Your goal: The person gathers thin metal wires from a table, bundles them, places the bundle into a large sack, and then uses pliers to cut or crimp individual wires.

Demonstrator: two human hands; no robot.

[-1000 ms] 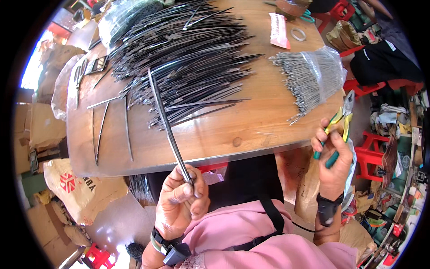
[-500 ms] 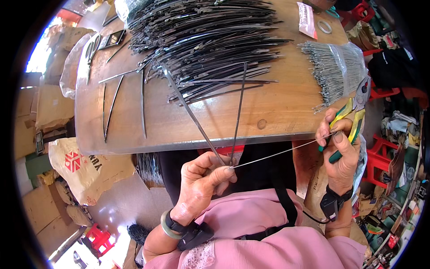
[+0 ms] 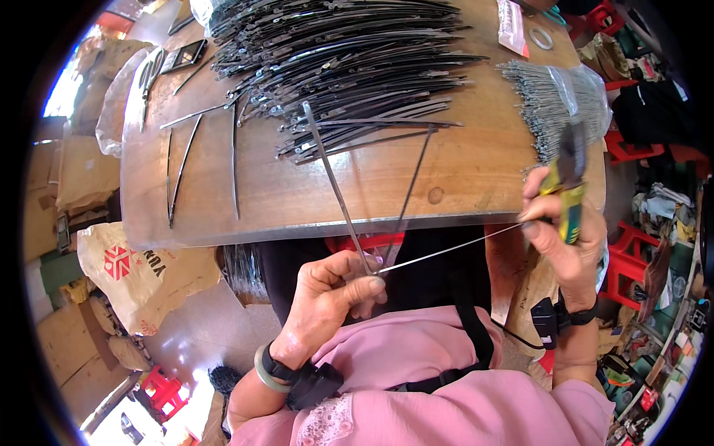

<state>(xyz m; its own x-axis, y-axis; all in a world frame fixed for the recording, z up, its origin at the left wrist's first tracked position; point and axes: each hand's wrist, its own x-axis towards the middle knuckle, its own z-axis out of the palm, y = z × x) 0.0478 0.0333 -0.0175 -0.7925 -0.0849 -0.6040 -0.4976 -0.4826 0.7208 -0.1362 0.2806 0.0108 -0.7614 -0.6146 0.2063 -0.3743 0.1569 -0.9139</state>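
Note:
My left hand (image 3: 327, 297) pinches the near ends of two thin dark metal rods (image 3: 335, 189) that fan up over the wooden table (image 3: 476, 171). A thin silver wire (image 3: 446, 251) runs from that pinch across to my right hand (image 3: 561, 238). My right hand grips yellow-and-green pliers (image 3: 569, 182) and pinches the wire's far end at the table's near right edge. A big heap of similar dark rods (image 3: 349, 59) covers the far half of the table. A bundle of silver wires (image 3: 554, 100) in clear plastic lies at the right end.
A few loose rods (image 3: 178, 167) lie on the table's left part. A roll of tape (image 3: 541, 37) and a pink packet (image 3: 512, 18) sit at the far right. A printed sack (image 3: 141, 271) and cardboard boxes stand on the floor left. Red stools (image 3: 632, 245) and clutter crowd the right.
A second rod has swung out from the first into a V. A silver wire is now stretched between my hands, and my right hand with the pliers has risen beside the table edge.

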